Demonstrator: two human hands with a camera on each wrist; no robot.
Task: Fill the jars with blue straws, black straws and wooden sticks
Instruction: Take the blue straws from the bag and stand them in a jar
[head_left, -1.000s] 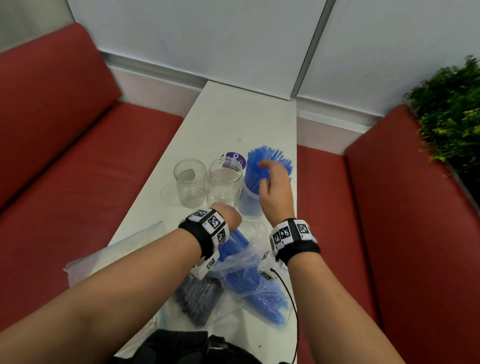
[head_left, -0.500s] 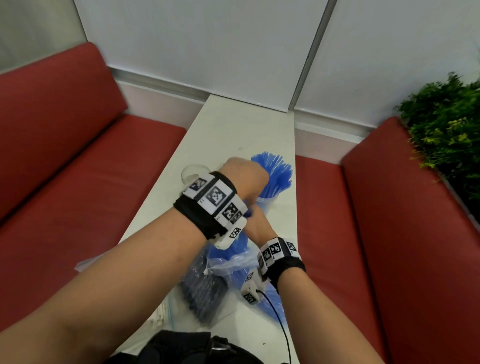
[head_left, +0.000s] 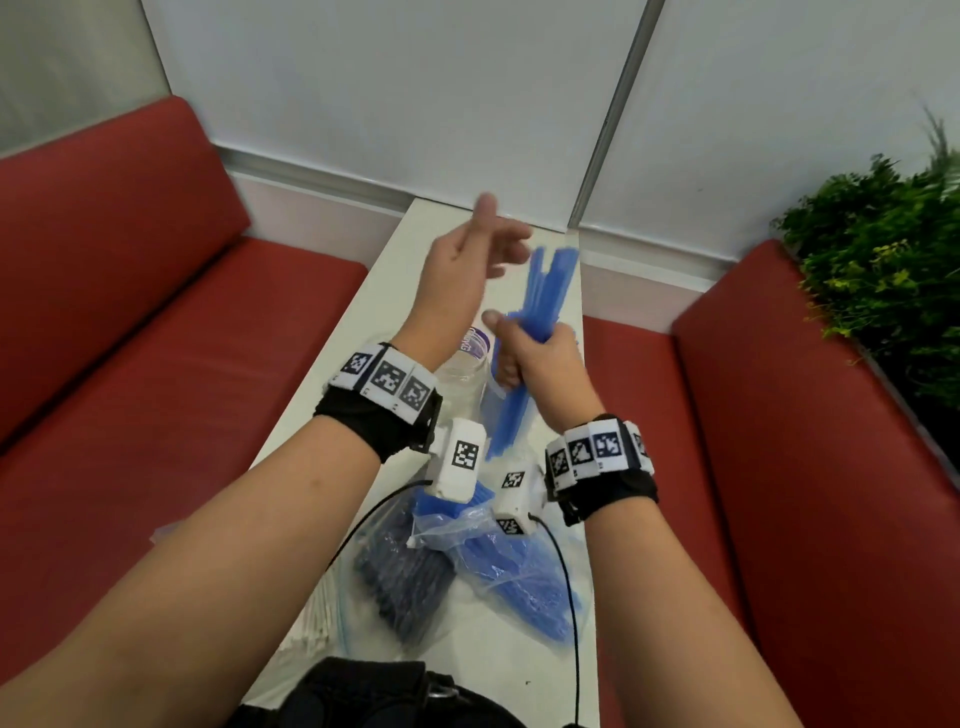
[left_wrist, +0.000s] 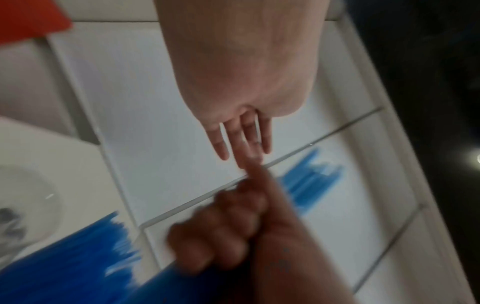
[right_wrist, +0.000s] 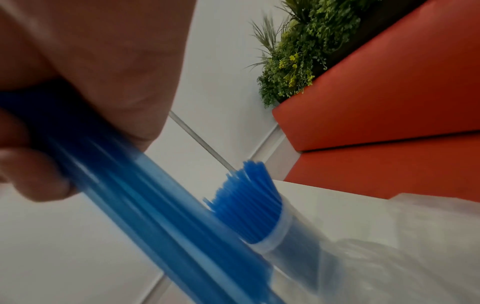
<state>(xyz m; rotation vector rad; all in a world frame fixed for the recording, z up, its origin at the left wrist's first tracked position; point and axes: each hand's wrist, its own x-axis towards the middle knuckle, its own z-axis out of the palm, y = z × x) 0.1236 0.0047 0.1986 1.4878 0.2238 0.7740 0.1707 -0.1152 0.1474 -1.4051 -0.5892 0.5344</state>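
Your right hand (head_left: 537, 358): fingers curled round a bundle of thin blue plastic straws (head_left: 540, 296), upright for loading. Left hand (head_left: 467, 260): fingers straight, empty. Clear straw-filled jar (right_wrist: 283, 232): white table's far edge.

Narrow white table (head_left: 470, 639), clear jars (head_left: 462, 371), bags of blue straws (head_left: 519, 582), black straws (head_left: 405, 582), wooden sticks (head_left: 311, 618)

Red sofa seats (head_left: 130, 322), green plant (head_left: 878, 260), white wall panels (head_left: 389, 93)
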